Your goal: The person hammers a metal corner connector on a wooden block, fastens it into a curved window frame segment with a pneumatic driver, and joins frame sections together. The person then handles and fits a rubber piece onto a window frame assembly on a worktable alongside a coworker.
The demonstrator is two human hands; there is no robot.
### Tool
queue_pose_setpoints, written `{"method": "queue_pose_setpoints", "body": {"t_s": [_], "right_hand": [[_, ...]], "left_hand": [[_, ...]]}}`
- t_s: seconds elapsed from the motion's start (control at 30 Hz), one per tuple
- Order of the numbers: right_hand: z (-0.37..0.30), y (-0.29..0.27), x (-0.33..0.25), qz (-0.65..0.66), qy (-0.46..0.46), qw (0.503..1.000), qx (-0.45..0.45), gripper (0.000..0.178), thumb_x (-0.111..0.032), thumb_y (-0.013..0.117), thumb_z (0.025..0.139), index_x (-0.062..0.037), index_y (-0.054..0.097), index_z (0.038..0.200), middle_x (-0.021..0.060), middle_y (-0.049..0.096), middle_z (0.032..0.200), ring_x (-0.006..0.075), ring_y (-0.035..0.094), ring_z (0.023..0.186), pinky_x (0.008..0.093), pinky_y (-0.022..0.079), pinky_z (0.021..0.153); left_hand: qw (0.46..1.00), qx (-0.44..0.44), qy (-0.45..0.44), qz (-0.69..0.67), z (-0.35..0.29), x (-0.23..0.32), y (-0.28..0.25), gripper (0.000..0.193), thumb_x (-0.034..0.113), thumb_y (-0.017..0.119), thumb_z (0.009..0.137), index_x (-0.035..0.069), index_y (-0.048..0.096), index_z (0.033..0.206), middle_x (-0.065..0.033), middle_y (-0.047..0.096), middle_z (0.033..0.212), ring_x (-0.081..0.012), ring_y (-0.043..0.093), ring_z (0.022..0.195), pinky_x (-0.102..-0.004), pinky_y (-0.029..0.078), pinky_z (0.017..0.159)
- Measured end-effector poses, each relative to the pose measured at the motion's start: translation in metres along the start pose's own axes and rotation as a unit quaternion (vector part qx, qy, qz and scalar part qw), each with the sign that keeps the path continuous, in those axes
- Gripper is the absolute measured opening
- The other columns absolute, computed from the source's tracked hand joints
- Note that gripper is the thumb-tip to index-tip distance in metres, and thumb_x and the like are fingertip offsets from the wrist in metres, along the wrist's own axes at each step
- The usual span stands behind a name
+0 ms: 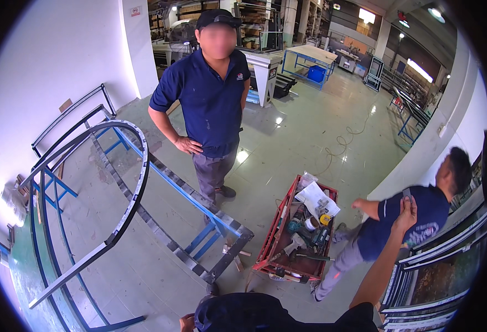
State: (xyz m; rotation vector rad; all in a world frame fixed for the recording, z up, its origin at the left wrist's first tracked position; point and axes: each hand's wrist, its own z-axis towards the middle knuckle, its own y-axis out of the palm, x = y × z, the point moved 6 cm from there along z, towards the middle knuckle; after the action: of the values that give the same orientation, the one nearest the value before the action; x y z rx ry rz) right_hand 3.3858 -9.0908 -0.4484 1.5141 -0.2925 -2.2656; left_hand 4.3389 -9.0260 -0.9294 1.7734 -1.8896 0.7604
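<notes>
My right hand (407, 213) is raised at arm's length on the right, in front of a co-worker's shoulder. Its fingers are pinched on a small flat grey piece (407, 193), whose exact kind I cannot make out. Low at the bottom edge, my left hand (187, 322) shows only in part beside my dark shirt, its fingers mostly hidden. Left of me, a curved metal frame (141, 166) with one straight leg lies over a blue trestle stand (185, 191), apart from both hands.
A red tool cart (257, 265) with tools, tape and papers stands ahead. One person in a navy shirt (210, 99) faces me, hand on hip; another (387, 221) is at the right, beside stacked frames (420, 282). A blue-legged table (310, 53) and a floor hose (340, 144) lie beyond.
</notes>
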Motion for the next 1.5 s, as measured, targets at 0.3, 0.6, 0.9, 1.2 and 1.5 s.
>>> {"method": "queue_pose_setpoints", "body": {"t_s": [0.3, 0.6, 0.9, 1.2, 1.5], "right_hand": [[-0.004, -0.004, -0.011, -0.005, -0.007, 1.0, 0.019, 0.031, 0.0, 0.08, 0.097, 0.0097, 0.069, 0.124, 0.0139, 0.073, 0.114, 0.0213, 0.073, 0.102, 0.0297, 0.065, 0.095], [-0.03, 0.005, -0.025, -0.019, 0.005, 1.0, 0.017, 0.033, -0.005, 0.082, 0.097, 0.0052, 0.07, 0.126, 0.0096, 0.073, 0.109, 0.0174, 0.072, 0.099, 0.029, 0.064, 0.092], [-0.027, -0.008, -0.031, -0.093, -0.002, 0.995, 0.028, 0.037, -0.01, 0.083, 0.097, 0.0002, 0.074, 0.131, 0.0054, 0.075, 0.113, 0.0141, 0.07, 0.1, 0.0283, 0.059, 0.089], [-0.029, -0.018, -0.038, -0.088, -0.008, 0.995, 0.046, 0.036, -0.016, 0.086, 0.095, 0.0017, 0.075, 0.125, 0.0061, 0.076, 0.108, 0.0145, 0.07, 0.096, 0.0293, 0.058, 0.083], [-0.029, -0.026, -0.046, -0.098, 0.004, 0.993, 0.059, 0.036, -0.018, 0.086, 0.095, -0.0007, 0.076, 0.125, 0.0063, 0.077, 0.111, 0.0167, 0.07, 0.099, 0.0312, 0.057, 0.084]], "left_hand": [[0.989, -0.016, 0.126, 0.071, 0.007, 0.014, -0.01, 0.037, 0.021, 0.065, 0.106, 0.0, 0.071, 0.136, -0.0147, 0.078, 0.116, -0.0283, 0.075, 0.101, -0.0466, 0.062, 0.091], [0.987, 0.087, 0.01, -0.138, 0.025, 0.017, -0.034, 0.036, 0.016, 0.072, 0.099, -0.004, 0.07, 0.128, -0.0172, 0.075, 0.103, -0.0292, 0.073, 0.087, -0.0431, 0.062, 0.075], [0.988, 0.112, -0.01, -0.105, 0.033, 0.035, -0.044, 0.028, 0.014, 0.075, 0.095, -0.006, 0.074, 0.115, -0.0137, 0.074, 0.084, -0.0239, 0.072, 0.064, -0.0372, 0.06, 0.056], [0.992, 0.095, -0.025, -0.075, 0.028, 0.042, -0.046, 0.027, 0.015, 0.075, 0.097, -0.003, 0.075, 0.116, -0.01, 0.073, 0.082, -0.0212, 0.07, 0.066, -0.0367, 0.058, 0.057], [0.991, 0.08, -0.053, -0.091, 0.03, 0.047, -0.042, 0.031, 0.015, 0.079, 0.096, -0.004, 0.074, 0.119, -0.0102, 0.074, 0.085, -0.0215, 0.071, 0.072, -0.0363, 0.059, 0.063]]}}
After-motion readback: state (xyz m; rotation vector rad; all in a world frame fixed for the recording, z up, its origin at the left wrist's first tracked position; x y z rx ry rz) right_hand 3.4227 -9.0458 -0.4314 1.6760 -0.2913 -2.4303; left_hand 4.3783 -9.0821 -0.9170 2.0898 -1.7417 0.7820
